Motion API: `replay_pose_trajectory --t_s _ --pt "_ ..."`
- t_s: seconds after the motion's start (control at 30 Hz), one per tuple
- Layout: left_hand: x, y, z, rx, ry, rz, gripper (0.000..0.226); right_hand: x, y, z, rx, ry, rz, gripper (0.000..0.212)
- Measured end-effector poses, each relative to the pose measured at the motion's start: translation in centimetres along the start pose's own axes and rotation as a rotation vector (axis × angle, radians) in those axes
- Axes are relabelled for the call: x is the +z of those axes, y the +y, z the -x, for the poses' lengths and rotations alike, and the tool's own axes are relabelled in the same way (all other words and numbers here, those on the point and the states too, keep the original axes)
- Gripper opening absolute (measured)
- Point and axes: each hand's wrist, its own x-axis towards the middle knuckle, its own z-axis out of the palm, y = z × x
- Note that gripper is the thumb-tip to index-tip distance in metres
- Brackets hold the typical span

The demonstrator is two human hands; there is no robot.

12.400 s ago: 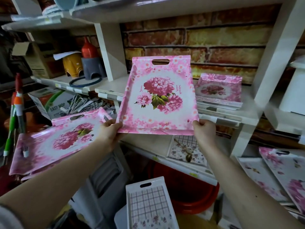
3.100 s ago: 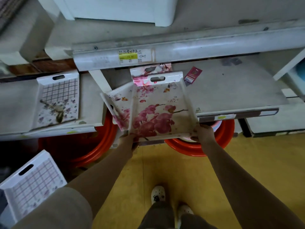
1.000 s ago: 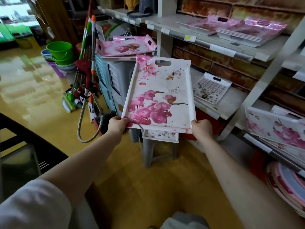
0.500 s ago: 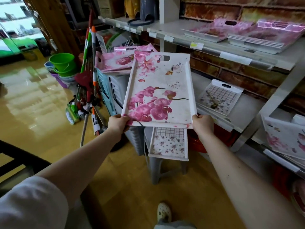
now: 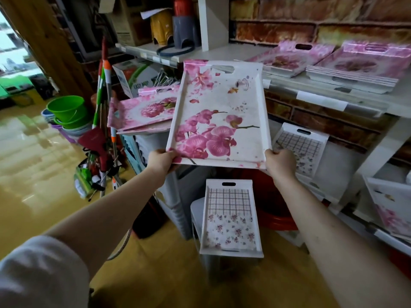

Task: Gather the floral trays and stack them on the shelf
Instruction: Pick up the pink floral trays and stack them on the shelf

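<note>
Head view: a glossy rectangular orchid tray, raised-rimmed, is pinched at its near corners by the left hand and right hand, arms outstretched.

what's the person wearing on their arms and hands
The left hand and right hand are bare: no gloves, rings or watch show. A loose pale grey-white sleeve covers the left upper arm; the right arm is bare as far as the frame shows.
</note>
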Motion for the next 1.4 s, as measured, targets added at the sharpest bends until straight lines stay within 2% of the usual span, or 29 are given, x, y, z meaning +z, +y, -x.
replay_pose_trajectory --t_s 0.3,0.4,0.7,0.83,0.97,1.13,1.4 --pt "1.3 3.3 -7.1 0.055 -0.141 -0.115 0.014 1.1 -2.8 -2.2 0.065 0.085 -0.023 0.036" --pt "1.2 5.0 -11.1 0.080 -0.233 -0.181 0.010 3.0 -4.5 -2.8 0.088 0.186 -0.032 0.038" --pt "-0.3 9.3 -19.3 0.068 -0.429 -0.126 0.024 8.8 -9.1 -1.8 0.129 0.395 -0.029 0.038" --pt "-0.2 10.0 -20.5 0.058 -0.512 -0.114 0.020 9.5 -9.8 -1.2 0.157 0.456 -0.026 0.039" --pt "0.9 10.7 -21.5 0.114 -0.539 -0.199 0.010 9.1 -10.2 -1.6 0.188 0.489 -0.025 0.042" --pt "2.9 12.1 -22.0 0.194 -0.580 -0.264 0.017 8.0 -10.6 -3.3 0.187 0.512 -0.051 0.045" --pt "5.8 14.2 -22.8 0.243 -0.589 -0.240 0.016 6.7 -10.9 -6.7 0.189 0.511 -0.133 0.039"
